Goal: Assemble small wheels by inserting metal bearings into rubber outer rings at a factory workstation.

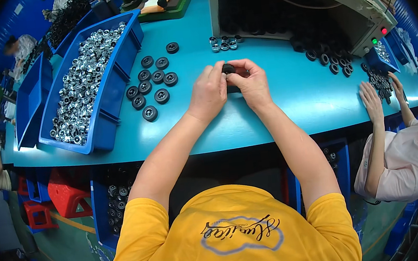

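Note:
Both of my hands meet over the middle of the teal table. Between their fingertips is a small black tyre (228,69), gripped from the left by my left hand (207,94) and from the right by my right hand (252,85). My fingers cover most of it, so I cannot see whether a hub sits inside. Another dark piece (234,89) shows partly under my hands. To the left lie several black wheels (157,77), flat and loosely grouped. Just beyond my hands, several shiny silver hubs (224,46) stand in a small cluster.
A long blue bin (98,134) of silver parts stands at the left, beside another blue tray (33,105). A large box-like housing (214,7) rises at the back, with loose black tyres (331,60) spilling out. A co-worker's hands (371,100) work over dark parts at the right.

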`<state>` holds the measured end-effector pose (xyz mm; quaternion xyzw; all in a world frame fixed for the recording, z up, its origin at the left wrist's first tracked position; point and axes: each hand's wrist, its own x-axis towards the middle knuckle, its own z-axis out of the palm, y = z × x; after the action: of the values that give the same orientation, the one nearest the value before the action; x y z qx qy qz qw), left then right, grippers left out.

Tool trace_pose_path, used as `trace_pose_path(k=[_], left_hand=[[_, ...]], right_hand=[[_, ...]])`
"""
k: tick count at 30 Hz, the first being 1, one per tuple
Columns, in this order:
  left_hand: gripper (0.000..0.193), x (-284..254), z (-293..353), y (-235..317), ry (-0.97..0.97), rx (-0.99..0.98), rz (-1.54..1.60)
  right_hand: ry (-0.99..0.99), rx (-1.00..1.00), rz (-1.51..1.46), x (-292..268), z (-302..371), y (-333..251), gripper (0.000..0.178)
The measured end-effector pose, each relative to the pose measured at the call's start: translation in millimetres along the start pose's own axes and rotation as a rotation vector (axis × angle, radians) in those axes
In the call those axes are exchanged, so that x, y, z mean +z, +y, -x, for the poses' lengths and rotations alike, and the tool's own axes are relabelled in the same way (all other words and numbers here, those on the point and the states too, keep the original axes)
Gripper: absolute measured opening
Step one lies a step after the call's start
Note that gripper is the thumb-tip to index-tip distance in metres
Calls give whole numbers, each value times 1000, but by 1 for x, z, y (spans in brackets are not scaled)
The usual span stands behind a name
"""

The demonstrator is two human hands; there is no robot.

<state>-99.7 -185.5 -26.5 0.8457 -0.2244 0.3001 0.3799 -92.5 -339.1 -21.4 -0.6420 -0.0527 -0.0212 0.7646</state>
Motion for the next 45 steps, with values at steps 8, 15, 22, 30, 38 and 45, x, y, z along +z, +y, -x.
trace_pose_path(k=[8,15,22,30,38,45], left_hand=[[40,-14,-8,-6,-221,-651,901],[40,-14,-9,6,-200,-606,806],[39,-15,-7,5,-32,-143,260],[57,-22,-11,14,-79,-225,408],[57,-19,-9,9,-121,-244,419],[53,-19,-10,9,-91,-224,406]], right_hand=[[-137,183,-313,-2,-3,-11,34],[-131,138,-303,-2,-2,-10,32],[-126,134,-254,-4,-2,-7,42],[-132,8,-242,-4,-4,-12,58],[-187,-26,-269,-2,-2,-15,61],[-96,83,-349,-2,-1,-19,43]])
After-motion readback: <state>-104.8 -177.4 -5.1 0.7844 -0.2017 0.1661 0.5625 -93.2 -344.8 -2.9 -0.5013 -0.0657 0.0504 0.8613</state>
